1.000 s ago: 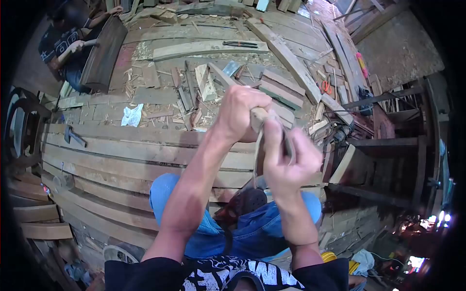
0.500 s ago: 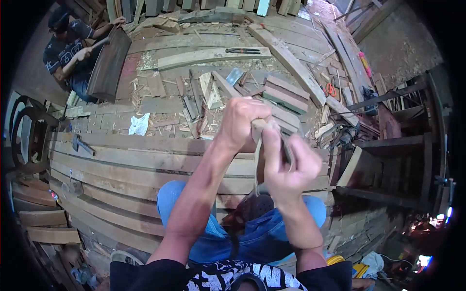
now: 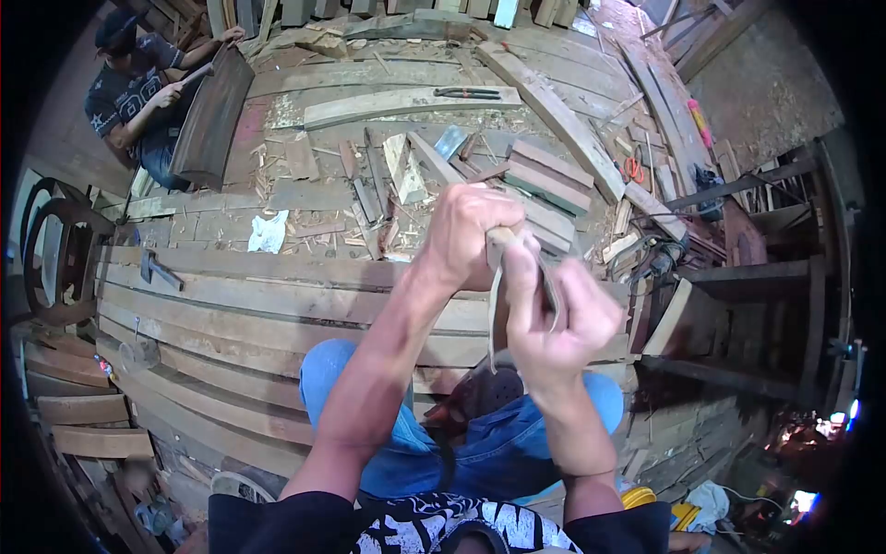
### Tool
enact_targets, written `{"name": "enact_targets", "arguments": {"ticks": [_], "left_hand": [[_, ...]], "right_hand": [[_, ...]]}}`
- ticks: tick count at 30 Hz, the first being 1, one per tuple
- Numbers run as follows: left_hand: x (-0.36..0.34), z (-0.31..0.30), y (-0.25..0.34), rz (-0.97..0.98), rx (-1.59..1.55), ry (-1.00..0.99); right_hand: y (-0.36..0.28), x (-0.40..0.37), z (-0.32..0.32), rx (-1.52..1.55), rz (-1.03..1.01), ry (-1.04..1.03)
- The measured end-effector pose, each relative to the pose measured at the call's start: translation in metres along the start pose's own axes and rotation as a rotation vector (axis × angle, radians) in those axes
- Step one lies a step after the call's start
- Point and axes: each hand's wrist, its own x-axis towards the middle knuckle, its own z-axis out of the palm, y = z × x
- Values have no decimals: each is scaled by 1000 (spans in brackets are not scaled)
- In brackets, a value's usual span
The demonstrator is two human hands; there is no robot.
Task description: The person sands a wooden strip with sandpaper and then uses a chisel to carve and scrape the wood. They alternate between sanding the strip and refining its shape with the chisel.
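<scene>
In a workshop floored with broad planks and littered with shavings and offcuts, photographed from above bent knees in blue jeans [image 3: 480, 452]. Clasping a wooden piece [image 3: 499, 237] in the left hand [image 3: 469, 233], at the centre of the view, with the grip wrapped tightly around it. Pinching a thin bent strip [image 3: 495, 319] in the right hand [image 3: 565, 319], in a narrow, slightly blurred grip — with the thumb near the end of the wooden piece.

Clockwise from the hands: at 12 o'clock, laid on a pale beam [image 3: 369, 112], pliers [image 3: 466, 93]; at 1 o'clock, short wooden blocks [image 3: 549, 175]; at 2 o'clock, orange-handled scissors [image 3: 634, 169]. At 9 o'clock, resting on long boards [image 3: 231, 297], a hammer [image 3: 160, 270]; nearer the hands in the same direction, a crumpled white cloth [image 3: 268, 233]. Seen at 10 o'clock, well apart — with a stick-like tool [image 3: 197, 74] held against a dark curved panel [image 3: 212, 125] — another person [image 3: 138, 97].
</scene>
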Motion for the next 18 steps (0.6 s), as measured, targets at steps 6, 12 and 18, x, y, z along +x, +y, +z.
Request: {"name": "enact_targets", "arguments": {"ticks": [6,12,18], "left_hand": [[1,1,-3,7,31,19],[-2,1,-5,-2,62,13],[0,-3,-3,12,28,7]], "right_hand": [[2,9,0,-80,-104,-7],[5,5,2,-16,-23,-14],[11,-6,5,47,30,-2]]}}
